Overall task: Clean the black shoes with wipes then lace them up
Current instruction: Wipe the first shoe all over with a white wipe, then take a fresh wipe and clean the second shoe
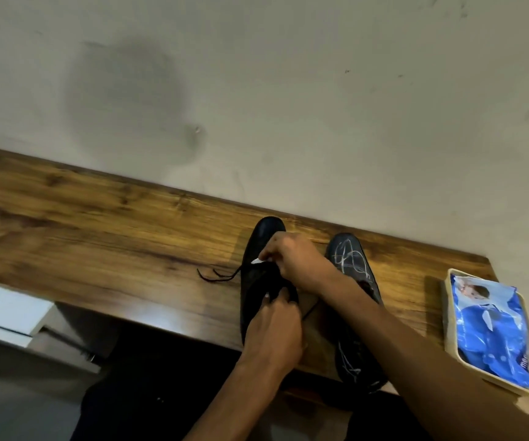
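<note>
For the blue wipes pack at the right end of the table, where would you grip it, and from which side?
Judging by its pose, grip the blue wipes pack from above, across its long edges. It lies flat inside a shallow cream tray whose rim blocks a low sideways approach. The right hand is nearer, though both hands are busy at the left shoe.

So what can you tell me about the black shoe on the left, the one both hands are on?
The left black shoe looks like dark, matte leather with a rounded toe pointing at the wall. It lies flat on the wooden table, beside the scribbled-on right shoe but apart from it. The left hand grips its heel opening; the right hand pinches something small and white over the lacing area. A thin black lace trails off its left side onto the wood.
</note>
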